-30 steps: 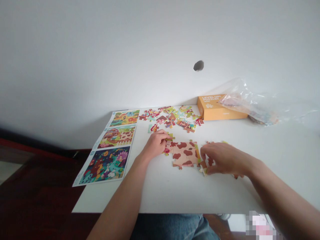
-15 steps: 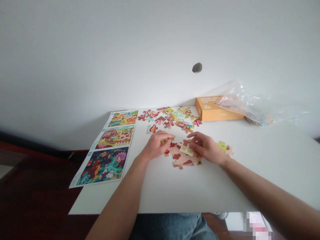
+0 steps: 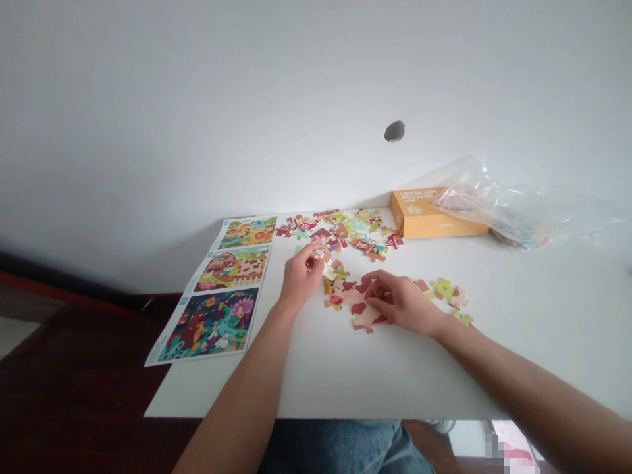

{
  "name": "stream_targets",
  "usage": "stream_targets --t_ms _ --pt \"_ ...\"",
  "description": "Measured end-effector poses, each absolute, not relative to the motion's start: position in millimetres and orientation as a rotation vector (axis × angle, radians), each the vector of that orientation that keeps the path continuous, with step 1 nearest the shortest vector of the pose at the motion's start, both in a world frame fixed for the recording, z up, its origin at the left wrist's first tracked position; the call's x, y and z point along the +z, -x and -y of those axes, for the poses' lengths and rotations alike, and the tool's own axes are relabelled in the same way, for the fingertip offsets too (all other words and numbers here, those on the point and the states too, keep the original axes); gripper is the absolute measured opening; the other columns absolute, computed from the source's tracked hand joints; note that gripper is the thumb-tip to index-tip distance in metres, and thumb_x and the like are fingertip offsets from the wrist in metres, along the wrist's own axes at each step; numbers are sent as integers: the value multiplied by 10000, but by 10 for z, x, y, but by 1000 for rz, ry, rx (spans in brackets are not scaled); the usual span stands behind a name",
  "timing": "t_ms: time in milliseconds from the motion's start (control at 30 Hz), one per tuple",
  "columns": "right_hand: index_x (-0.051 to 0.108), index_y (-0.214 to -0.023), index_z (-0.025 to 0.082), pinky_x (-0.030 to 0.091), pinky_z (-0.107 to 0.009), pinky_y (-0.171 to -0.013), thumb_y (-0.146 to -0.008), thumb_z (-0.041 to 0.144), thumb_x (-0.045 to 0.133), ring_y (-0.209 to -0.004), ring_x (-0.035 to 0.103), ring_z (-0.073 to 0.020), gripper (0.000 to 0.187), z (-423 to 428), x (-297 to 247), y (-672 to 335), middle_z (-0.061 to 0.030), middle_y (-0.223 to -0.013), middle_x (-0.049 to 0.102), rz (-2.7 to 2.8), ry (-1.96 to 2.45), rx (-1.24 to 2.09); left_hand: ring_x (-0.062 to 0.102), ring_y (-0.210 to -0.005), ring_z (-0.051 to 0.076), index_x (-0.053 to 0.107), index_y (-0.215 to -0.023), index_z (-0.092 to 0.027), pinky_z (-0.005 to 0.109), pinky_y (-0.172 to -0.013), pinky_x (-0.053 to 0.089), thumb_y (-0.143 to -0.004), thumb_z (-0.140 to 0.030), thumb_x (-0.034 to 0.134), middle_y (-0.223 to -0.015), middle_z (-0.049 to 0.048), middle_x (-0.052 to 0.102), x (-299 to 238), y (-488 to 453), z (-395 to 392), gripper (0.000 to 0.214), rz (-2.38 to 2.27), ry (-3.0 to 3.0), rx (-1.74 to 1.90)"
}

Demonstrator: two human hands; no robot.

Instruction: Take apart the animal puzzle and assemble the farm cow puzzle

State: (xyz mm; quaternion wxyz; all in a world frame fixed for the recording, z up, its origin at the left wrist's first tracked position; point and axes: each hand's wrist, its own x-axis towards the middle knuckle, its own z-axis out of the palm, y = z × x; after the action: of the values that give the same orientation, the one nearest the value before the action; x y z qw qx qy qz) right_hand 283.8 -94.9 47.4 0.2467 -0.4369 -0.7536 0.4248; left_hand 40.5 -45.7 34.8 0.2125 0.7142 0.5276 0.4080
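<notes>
Near the centre of the frame, we see the left hand [image 3: 302,275] with its fingers bent in, pinching a pale and brown puzzle piece [image 3: 330,266] just above the upper left corner of the joined cow patch [image 3: 363,315]. That patch lies on the white table [image 3: 320,382], slightly right of centre and low in the frame. Our right hand [image 3: 403,301] rests over its right part, fingers curled; we cannot tell whether they grip anything. Just right of that hand we have a few side pieces [image 3: 445,289], green and spotted. A pile of loose pieces [image 3: 340,230] spreads above both hands, mid-frame. At the left lies a sheet [image 3: 232,268] with three pictures, and at the right an orange box [image 3: 444,228], partly covered by a clear plastic bag [image 3: 469,176].
</notes>
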Motion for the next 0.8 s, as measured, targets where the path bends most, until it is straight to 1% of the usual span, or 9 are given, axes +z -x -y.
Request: stream_targets --t_ms 100,267,333,400,467,533,600,667,800 --pt "595 -1092 202 492 -245 -659 -851 219 546 -745 648 -143 247 921 452 -2870 -23 -882 708 2061 1269 1088 534 -610 117 677 -953 -193 223 -618 419 -804 -217 571 -723 -25 636 296 -338 394 185 -1735 -1803 1234" --pt "620 -1059 194 473 -246 -622 -868 261 545 -688 624 -138 216 926 442 -2889 -21 -842 701 2068 1319 1055 517 -581 118 668 -783 -195 222 -573 374 -755 -249 592 -637 -41 603 268 -288 381 98 -1828 -1707 1179" --pt "637 -1070 189 477 -267 -637 -874 278 548 -686 610 -148 232 938 471 -2890 -38 -857 698 2138 1301 966 505 -569 119 684 -793 -196 223 -565 368 -740 -224 575 -612 -45 587 278 -288 393 124 -1803 -1712 1172" --pt "659 -1092 192 492 -315 -738 -864 285 573 -803 613 -187 261 948 510 -2890 -75 -957 698 2275 1184 814 499 -572 123 711 -843 -198 226 -564 368 -730 -196 555 -603 -44 574 289 -291 402 193 -1770 -1722 1172" --pt "665 -1151 208 463 -386 -895 -837 293 618 -1009 573 -246 328 955 542 -2885 -108 -1159 660 2423 1014 668 507 -585 127 736 -900 -198 229 -568 373 -722 -169 533 -609 -37 574 292 -291 402 271 -1735 -1733 1163" --pt "639 -1232 240 395 -457 -1003 -815 328 655 -1165 485 -295 427 959 559 -2877 -103 -1354 561 2538 916 594 524 -603 131 753 -916 -194 231 -573 383 -719 -155 519 -633 -25 595 283 -288 397 308 -1689 -1744 1144" --pt "592 -1306 273 356 -508 -1027 -814 389 666 -1213 435 -321 511 957 555 -2868 -88 -1439 490 2612 933 559 530 -605 133 760 -910 -189 231 -565 386 -719 -158 519 -650 -17 613 270 -284 389 309 -1641 -1750 1130" --pt "562 -1339 290 343 -532 -1024 -834 443 647 -1219 420 -330 534 948 533 -2860 -87 -1449 480 2651 975 538 522 -589 132 759 -913 -184 228 -546 382 -723 -167 526 -640 -14 609 265 -284 387 301 -1603 -1746 1125" --pt "566 -1333 262 358 -518 -1024 -845 490 639 -1214 425 -327 544 913 457 -2832 -112 -1442 484 2591 1013 519 493 -546 114 732 -916 -164 218 -521 367 -759 -194 565 -595 -26 564 309 -331 425 231 -1478 -1747 1116"
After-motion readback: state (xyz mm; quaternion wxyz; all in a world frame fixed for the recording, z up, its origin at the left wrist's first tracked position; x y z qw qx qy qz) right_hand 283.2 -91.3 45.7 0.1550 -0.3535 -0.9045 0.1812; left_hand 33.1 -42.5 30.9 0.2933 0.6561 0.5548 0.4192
